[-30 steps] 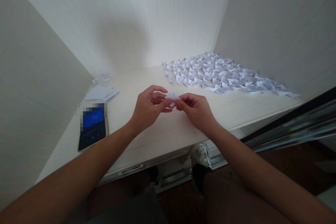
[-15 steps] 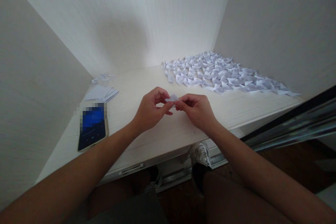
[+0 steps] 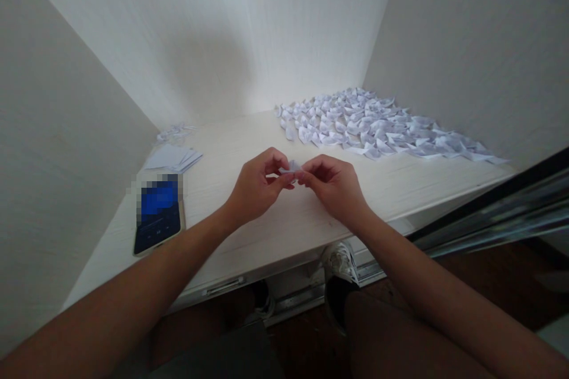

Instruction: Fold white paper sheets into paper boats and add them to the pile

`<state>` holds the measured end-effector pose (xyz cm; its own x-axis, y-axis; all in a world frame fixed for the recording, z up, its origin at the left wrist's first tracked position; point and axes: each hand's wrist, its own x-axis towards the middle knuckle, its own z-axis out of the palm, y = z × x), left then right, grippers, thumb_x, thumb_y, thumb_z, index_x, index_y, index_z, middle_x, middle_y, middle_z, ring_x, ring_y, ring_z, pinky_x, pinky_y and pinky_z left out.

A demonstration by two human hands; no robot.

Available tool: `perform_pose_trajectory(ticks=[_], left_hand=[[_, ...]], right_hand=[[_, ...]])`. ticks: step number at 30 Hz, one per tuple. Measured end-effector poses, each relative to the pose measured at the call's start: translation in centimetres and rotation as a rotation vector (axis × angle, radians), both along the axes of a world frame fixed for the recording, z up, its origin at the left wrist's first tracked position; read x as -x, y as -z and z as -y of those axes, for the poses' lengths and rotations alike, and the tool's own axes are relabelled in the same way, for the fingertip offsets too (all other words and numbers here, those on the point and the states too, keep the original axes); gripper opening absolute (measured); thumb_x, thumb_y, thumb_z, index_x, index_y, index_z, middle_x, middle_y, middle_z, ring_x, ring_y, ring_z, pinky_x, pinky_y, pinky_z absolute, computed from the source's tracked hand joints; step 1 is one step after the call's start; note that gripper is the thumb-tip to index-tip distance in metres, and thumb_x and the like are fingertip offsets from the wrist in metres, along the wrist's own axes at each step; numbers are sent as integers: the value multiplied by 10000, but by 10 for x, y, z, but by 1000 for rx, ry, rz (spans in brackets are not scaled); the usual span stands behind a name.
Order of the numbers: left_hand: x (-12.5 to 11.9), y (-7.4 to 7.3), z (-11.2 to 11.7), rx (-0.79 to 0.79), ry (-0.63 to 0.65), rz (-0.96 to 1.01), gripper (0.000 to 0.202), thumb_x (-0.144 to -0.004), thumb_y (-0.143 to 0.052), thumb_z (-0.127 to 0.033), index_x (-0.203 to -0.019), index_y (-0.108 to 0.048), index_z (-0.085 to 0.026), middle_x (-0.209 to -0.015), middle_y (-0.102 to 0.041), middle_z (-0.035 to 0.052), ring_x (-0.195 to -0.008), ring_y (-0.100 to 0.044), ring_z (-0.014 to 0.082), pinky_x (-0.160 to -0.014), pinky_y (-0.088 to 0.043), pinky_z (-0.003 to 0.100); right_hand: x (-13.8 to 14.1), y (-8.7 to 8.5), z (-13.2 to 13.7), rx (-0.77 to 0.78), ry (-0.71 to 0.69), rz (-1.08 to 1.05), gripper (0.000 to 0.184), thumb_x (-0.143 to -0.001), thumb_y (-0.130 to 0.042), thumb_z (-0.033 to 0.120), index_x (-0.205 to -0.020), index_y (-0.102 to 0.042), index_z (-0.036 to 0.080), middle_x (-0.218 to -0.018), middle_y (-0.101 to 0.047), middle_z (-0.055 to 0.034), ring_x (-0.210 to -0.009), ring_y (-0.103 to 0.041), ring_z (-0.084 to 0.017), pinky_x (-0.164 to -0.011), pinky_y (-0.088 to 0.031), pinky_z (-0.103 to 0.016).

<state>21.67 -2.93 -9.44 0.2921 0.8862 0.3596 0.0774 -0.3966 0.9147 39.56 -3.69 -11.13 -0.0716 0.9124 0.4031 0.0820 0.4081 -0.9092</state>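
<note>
A small folded white paper boat [image 3: 293, 167] is pinched between my two hands, just above the front half of the white desk [image 3: 249, 237]. My left hand [image 3: 261, 182] grips its left side between thumb and fingers. From the right, my right hand [image 3: 331, 182] pinches the other side, its thumb close to the left one. Fingertips cover much of the boat's lower part. Behind and to the right, many similar folded paper boats [image 3: 355, 124] lie crowded together on the desk.
A phone [image 3: 159, 216] with a lit screen lies at the left, beside my left forearm. Behind it are a few flat white paper sheets [image 3: 173, 157] and a small heap of paper strips [image 3: 175, 131] in the corner. Walls enclose the desk on three sides.
The fingers of my left hand have closed in around the boat, and its peak shows less. Both hands stay in nearly the same place.
</note>
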Motion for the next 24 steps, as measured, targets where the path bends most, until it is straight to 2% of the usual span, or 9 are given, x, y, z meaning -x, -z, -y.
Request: perform_pose_trajectory(ticks=[4,8,11,16,19,22,24], left_hand=[[-2,1,3,-34,-38,21,288,-797,-845,-394,-900,-696,-171,-859,-751,42,-716,-747,172,-675,-670,319],[-1,0,4,-93,-93,18,223,-808,-839,-316,-971,-769,-181,-916,-777,50,-758,-756,171,-736,-680,330],[1,-1,6,-128,-113,16,206,-799,-844,-296,-974,-789,-201,-941,-781,45,-794,-755,174,-754,-681,326],[0,-2,7,-173,-142,1,200,-796,-849,-276,-971,-793,-198,-959,-783,53,-899,-756,196,-805,-670,320],[0,-1,7,-184,-128,-1,209,-813,-836,-263,-1005,-787,-198,-961,-776,53,-900,-754,189,-829,-664,321],[1,0,6,-230,-148,-44,198,-816,-832,-283,-996,-790,-212,-965,-751,53,-872,-736,174,-784,-668,297],[1,0,6,-269,-163,-75,185,-820,-826,-299,-984,-792,-220,-1056,-731,66,-894,-728,174,-765,-673,293]], right_hand=[[2,0,2,-106,45,-22,128,-842,-759,284,-810,-648,227,-770,-675,12,-689,-626,-135,-646,-507,-304],[2,0,4,-138,72,-5,41,-874,-739,277,-882,-723,241,-894,-740,-14,-787,-675,-157,-737,-556,-339],[1,0,4,-135,85,5,100,-864,-760,265,-963,-767,257,-946,-768,-19,-816,-686,-168,-779,-569,-360],[1,-1,4,-138,80,23,107,-855,-766,242,-957,-793,262,-897,-767,-14,-790,-675,-165,-744,-553,-347],[2,0,3,-136,61,3,115,-859,-759,231,-967,-785,256,-914,-764,-17,-813,-683,-166,-770,-556,-347],[2,2,2,-128,61,5,103,-861,-761,240,-963,-774,249,-921,-764,-22,-833,-687,-174,-796,-558,-355],[1,3,1,-128,71,21,76,-868,-755,248,-943,-769,245,-907,-763,-22,-833,-686,-178,-802,-556,-360]])
